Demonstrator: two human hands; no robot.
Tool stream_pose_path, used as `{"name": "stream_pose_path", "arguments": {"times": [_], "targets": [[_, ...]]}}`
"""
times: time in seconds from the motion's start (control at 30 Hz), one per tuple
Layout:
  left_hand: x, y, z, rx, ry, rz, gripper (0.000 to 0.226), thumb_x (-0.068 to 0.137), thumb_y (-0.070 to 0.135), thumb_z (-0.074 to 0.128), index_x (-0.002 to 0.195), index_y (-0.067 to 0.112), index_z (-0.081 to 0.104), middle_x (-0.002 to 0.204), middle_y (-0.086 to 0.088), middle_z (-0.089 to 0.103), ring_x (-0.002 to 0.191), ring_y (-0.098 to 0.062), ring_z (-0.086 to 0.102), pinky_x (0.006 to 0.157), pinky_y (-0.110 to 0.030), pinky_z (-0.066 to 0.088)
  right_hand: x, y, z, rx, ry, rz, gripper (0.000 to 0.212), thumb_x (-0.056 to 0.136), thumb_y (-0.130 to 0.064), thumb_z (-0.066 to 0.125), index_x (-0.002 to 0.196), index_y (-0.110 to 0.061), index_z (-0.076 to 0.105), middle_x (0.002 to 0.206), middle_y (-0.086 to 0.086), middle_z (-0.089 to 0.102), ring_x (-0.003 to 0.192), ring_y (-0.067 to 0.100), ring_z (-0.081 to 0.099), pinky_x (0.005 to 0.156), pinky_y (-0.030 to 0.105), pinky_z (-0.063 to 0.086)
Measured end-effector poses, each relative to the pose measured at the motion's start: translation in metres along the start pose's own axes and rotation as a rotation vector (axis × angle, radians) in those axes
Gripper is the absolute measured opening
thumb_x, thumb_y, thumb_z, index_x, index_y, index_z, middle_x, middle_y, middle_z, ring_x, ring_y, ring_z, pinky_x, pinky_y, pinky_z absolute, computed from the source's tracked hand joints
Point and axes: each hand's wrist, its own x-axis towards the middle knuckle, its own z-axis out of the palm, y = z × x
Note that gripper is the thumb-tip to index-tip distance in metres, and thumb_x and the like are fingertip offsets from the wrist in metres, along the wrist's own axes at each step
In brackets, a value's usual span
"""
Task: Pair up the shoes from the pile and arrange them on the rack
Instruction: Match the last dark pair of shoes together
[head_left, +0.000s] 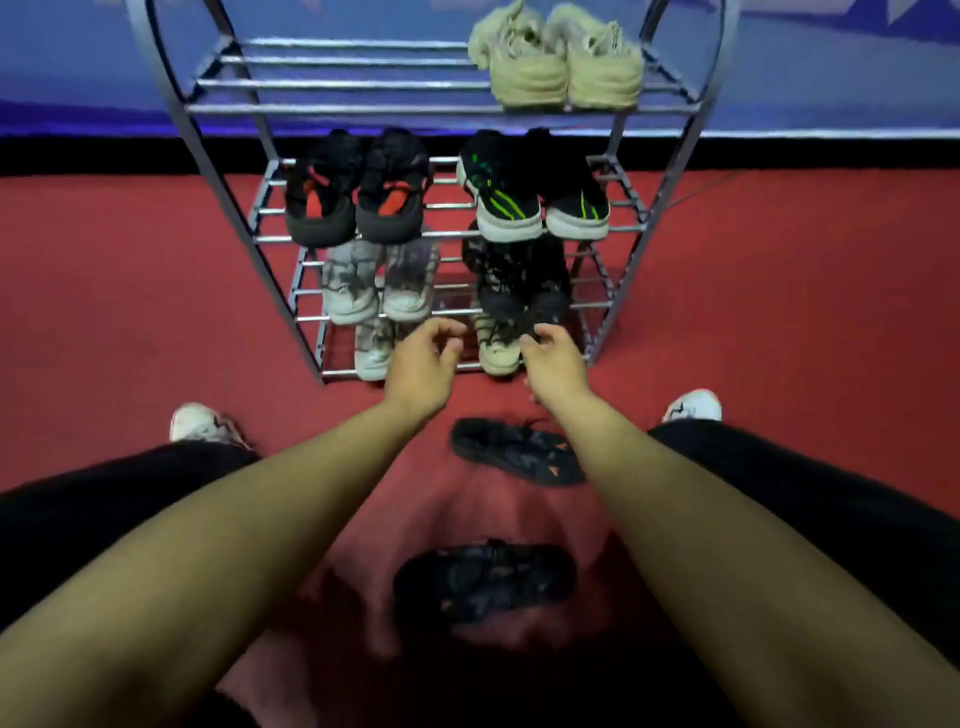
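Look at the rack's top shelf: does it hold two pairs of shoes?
No, the top shelf holds only one beige pair, at its right end.

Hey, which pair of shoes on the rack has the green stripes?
The black pair with green stripes and white soles, on the right of the second shelf down. The black pair with red patches sits beside it; the beige pair sits above.

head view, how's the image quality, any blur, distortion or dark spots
Head view: wide-angle bend bows the rack uprights outward; the lower dark shoe on the red floor is soft and sits in the person's shadow; the upper dark shoe is sharper; left hand and right hand slightly blurred; overall dim, no glare.
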Motion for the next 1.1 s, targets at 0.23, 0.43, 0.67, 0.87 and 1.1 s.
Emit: {"name": "stream_pose_path", "arguments": {"times": [0.23,0.43,0.67,0.87,1.1], "targets": [[-0.075,-0.079,0.043,0.008,-0.201,-0.218,0.018,0.090,0.006,0.058,0.107,0.004,0.066,0.089,0.000,0.063,0.077,-0.016,0.056,0.067,-0.011,0.040,-0.014,0.121,0.032,-0.145,-0.056,0.260,0.037,0.087,-0.038,0.060,0.122,-0.024,0.056,0.097,0.010,0.068,0.080,0.034,0.066,0.056,0.037,0.054],[-0.110,-0.125,0.073,0.221,-0.660,-0.347,0.030,0.087,0.014,0.061,0.117,0.013,0.061,0.102,-0.003,0.070,0.090,-0.015,0.063,0.087,-0.027,0.051,-0.031,0.165,0.033,-0.196,-0.133,0.452,0.036,0.094,-0.034,0.059,0.124,-0.015,0.053,0.103,0.011,0.059,0.068,0.027,0.061,0.044,0.031,0.051],[-0.124,-0.164,0.083,0.690,-1.028,-0.252,0.073,0.076,0.030,0.076,0.141,0.023,0.043,0.146,-0.002,0.048,0.130,-0.022,0.048,0.105,-0.026,0.035,-0.034,0.190,0.046,-0.057,-0.171,0.788,0.037,0.097,-0.042,0.053,0.118,-0.012,0.053,0.082,0.005,0.056,0.080,0.021,0.063,0.069,0.035,0.059],[-0.124,-0.182,0.087,0.782,-0.943,-0.240,0.038,0.086,0.037,0.060,0.123,0.030,0.056,0.135,-0.005,0.055,0.124,-0.028,0.052,0.096,-0.038,0.043,-0.027,0.195,0.062,-0.370,-0.284,0.538,0.046,0.093,-0.043,0.058,0.118,-0.006,0.068,0.120,0.014,0.069,0.109,0.031,0.064,0.093,0.034,0.049],[-0.083,-0.172,0.091,0.702,-0.575,-0.247,0.019,0.088,0.035,0.056,0.103,0.034,0.067,0.112,-0.001,0.070,0.103,-0.028,0.065,0.082,-0.032,0.047,-0.046,0.190,0.067,-0.539,-0.439,0.295,0.040,0.085,-0.055,0.059,0.107,-0.022,0.068,0.110,0.001,0.072,0.109,0.025,0.064,0.091,0.032,0.047]]}}
